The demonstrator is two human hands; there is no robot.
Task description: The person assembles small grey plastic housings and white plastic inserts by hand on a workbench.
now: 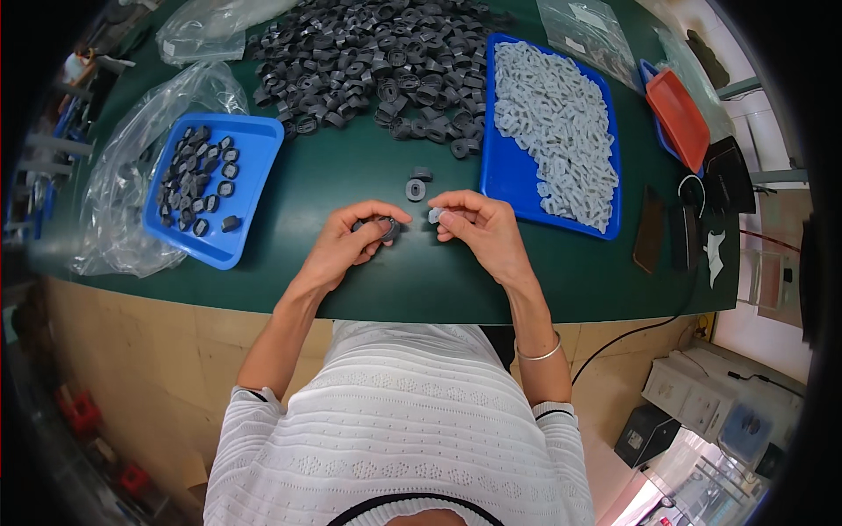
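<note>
My left hand (355, 238) is closed round a dark grey plastic part (388, 230), held just above the green table near its front edge. A short gap away, my right hand (481, 230) pinches a small translucent white plastic piece (434, 215) between thumb and fingers. Two loose dark grey parts (416, 189) lie on the table just beyond my hands; the nearer one shows its ring-like face. To the right of my right hand, a blue tray (517, 208) holds many of the same whitish pieces (561, 131).
A large heap of dark grey parts (377, 61) covers the far middle. At left, a smaller blue tray (230, 250) with several dark parts rests on clear plastic bags (114, 210). A red tray (680, 118) and a black cable (631, 331) are at the right.
</note>
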